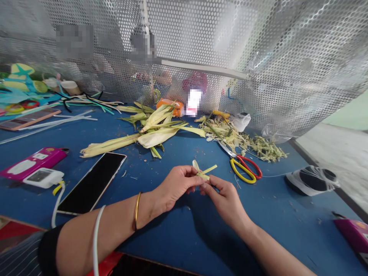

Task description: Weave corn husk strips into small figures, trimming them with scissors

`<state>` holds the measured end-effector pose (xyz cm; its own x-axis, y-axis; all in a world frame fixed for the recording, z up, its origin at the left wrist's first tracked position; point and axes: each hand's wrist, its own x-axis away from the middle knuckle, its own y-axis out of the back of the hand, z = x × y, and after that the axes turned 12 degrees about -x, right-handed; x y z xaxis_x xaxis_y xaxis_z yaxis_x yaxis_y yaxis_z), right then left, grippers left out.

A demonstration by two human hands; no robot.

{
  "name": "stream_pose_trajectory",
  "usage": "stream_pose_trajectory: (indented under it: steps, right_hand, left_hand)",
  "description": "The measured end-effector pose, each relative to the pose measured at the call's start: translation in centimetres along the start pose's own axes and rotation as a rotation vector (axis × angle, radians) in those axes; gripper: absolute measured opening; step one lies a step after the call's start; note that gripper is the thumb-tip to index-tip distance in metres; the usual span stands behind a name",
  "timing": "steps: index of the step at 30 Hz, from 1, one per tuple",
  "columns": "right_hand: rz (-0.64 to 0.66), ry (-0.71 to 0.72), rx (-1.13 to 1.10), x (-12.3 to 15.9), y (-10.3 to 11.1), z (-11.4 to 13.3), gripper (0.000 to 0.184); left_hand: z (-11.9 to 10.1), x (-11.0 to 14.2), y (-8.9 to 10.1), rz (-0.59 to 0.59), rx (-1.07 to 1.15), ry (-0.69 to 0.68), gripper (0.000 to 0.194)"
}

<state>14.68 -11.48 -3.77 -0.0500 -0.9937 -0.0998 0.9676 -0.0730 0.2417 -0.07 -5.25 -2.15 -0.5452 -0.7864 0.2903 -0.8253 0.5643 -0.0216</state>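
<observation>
Between my two hands is a small folded piece of corn husk (203,174), pale green, with a flat strip sticking out to the upper right and a rounded flap at its upper left. The thumb and fingers of my left hand (179,183) pinch it from the left. My right hand (225,197) grips its lower right side, with the fingertips of both hands almost meeting. What lies under the fingertips is hidden. Scissors (244,168) with red and yellow handles rest just beyond my right hand. Long corn husks (155,132) are heaped behind my left hand.
A pile of husk scraps (230,134) lies at the back right, near a thread-wrapped black spool (312,180). On the left are a dark phone (93,184), a white device (43,177) with a cable, and a magenta packet (34,163). A perforated screen (201,38) borders the blue table.
</observation>
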Motion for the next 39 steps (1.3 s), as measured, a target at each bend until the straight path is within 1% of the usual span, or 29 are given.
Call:
stream_pose_trajectory:
  steps: [6, 8, 10, 12, 14, 15, 18, 20, 23, 29, 32, 36, 39]
  right_hand:
    - [0.039, 0.111, 0.155, 0.0, 0.4, 0.4, 0.030]
    - [0.036, 0.128, 0.189, 0.0, 0.5, 0.4, 0.030]
    - [0.040, 0.128, 0.193, 0.0, 0.5, 0.4, 0.031]
    - [0.055, 0.117, 0.173, 0.1, 0.4, 0.3, 0.031]
    - [0.059, 0.090, 0.130, 0.1, 0.3, 0.1, 0.030]
    - [0.047, 0.069, 0.098, 0.1, 0.2, 0.0, 0.030]
    - [-0.018, 0.004, -0.023, 0.0, 0.1, -0.2, 0.030]
    - [-0.042, -0.019, -0.093, -0.1, 0.1, -0.2, 0.030]
    - [-0.047, -0.024, -0.136, -0.2, 0.0, -0.3, 0.031]
    - [-0.035, -0.041, -0.130, -0.2, -0.3, -0.4, 0.032]
    - [-0.011, -0.009, -0.080, 0.0, -0.3, -0.3, 0.031]
    - [0.003, 0.119, 0.107, 0.4, -0.3, 0.0, 0.029]
    - [-0.012, 0.195, 0.205, 0.5, -0.4, 0.0, 0.030]
  left_hand:
    - [0.0, -0.3, 0.2, -0.050, 0.006, 0.043, 0.028]
    - [-0.1, -0.5, 0.4, -0.067, -0.028, 0.044, 0.026]
    - [-0.1, -0.5, 0.4, -0.076, -0.077, 0.008, 0.022]
    - [-0.2, -0.6, 0.4, -0.086, -0.120, -0.030, 0.020]
    - [-0.2, -0.6, 0.5, -0.082, -0.131, -0.027, 0.020]
    - [-0.2, -0.6, 0.6, -0.067, -0.120, -0.014, 0.022]
    - [-0.3, -0.6, 0.9, 0.032, -0.031, 0.015, 0.029]
    - [-0.4, -0.6, 1.0, 0.066, 0.028, 0.022, 0.031]
    - [-0.4, -0.6, 0.9, 0.041, 0.042, 0.021, 0.028]
    - [-0.2, -0.3, 0.7, 0.030, -0.088, -0.056, 0.022]
    - [0.0, -0.5, 0.5, 0.002, -0.110, -0.076, 0.021]
    - [0.3, -0.7, 0.1, -0.024, -0.110, -0.099, 0.026]
    - [0.3, -0.7, -0.1, -0.048, -0.069, -0.080, 0.028]
